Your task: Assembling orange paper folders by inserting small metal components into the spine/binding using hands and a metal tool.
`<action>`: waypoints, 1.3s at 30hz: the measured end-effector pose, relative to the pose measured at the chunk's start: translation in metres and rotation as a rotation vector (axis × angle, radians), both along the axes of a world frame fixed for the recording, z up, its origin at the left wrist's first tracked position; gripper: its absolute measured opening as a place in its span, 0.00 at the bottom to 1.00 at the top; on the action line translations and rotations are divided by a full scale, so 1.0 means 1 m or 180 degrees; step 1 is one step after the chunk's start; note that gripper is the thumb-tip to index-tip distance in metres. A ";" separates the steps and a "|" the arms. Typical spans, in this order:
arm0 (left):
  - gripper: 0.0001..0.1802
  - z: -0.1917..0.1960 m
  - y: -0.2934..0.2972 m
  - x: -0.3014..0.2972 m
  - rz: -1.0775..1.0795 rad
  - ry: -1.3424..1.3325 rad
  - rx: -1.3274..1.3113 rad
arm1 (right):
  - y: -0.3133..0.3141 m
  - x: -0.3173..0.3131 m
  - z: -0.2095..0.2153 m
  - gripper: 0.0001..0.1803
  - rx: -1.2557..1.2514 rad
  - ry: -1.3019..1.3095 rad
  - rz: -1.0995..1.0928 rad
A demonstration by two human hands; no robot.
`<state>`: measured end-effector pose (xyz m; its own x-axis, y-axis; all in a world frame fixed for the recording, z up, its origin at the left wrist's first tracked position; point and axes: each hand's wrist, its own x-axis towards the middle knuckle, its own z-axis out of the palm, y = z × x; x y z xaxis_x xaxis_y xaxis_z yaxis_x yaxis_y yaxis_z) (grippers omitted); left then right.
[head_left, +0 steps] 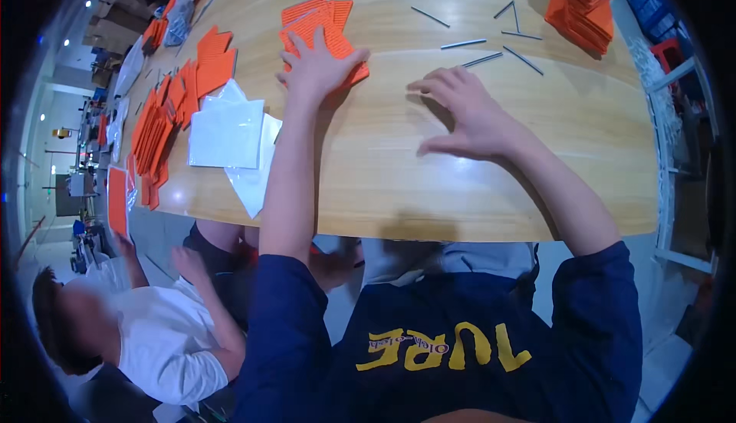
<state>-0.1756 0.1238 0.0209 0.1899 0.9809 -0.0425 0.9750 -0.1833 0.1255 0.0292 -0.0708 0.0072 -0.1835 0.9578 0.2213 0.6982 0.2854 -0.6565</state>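
Near the tabletop's [429, 204] right edge stands an orange stack [580, 9], rods [464, 43] strewn beside it. Well in from the near edge, the left hand [314, 72] — fingers splayed, unclenched — rests on orange pads [334, 27]; the right hand [466, 112], half-curled, looks empty beside the rods. Clear sleeves [226, 154] of white sheets [222, 128] crowd the left forearm [288, 177].

Orange cards [339, 39] under the left hand [316, 70], finely ribbed pattern from where I stand. Orange stack [580, 13] too, beyond the right hand [468, 112] and further right. Rods [463, 44] just past those right fingers: silver-grey. Packets [226, 135] left of the left wrist: white. Table [399, 185] beneath both hands: pale tan, streaky wood grain. Shirt [460, 296] behind both hands: navy, yellow lettering.
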 end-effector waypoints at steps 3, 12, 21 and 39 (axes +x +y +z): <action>0.54 0.004 0.004 -0.005 -0.0100 -0.0004 -0.0041 | -0.003 -0.004 0.001 0.48 0.0201 -0.0781 0.0316; 0.44 0.000 0.046 -0.045 -0.0850 -0.0293 -0.0135 | -0.019 0.003 -0.002 0.53 0.0213 -0.1615 0.0783; 0.33 -0.011 0.062 -0.057 -0.1008 -0.0818 -0.0542 | 0.009 0.040 -0.013 0.30 0.0285 -0.0639 0.0273; 0.25 -0.108 0.132 -0.105 -0.2012 0.0031 0.0907 | 0.098 0.225 0.039 0.23 0.2145 -0.0666 -0.0844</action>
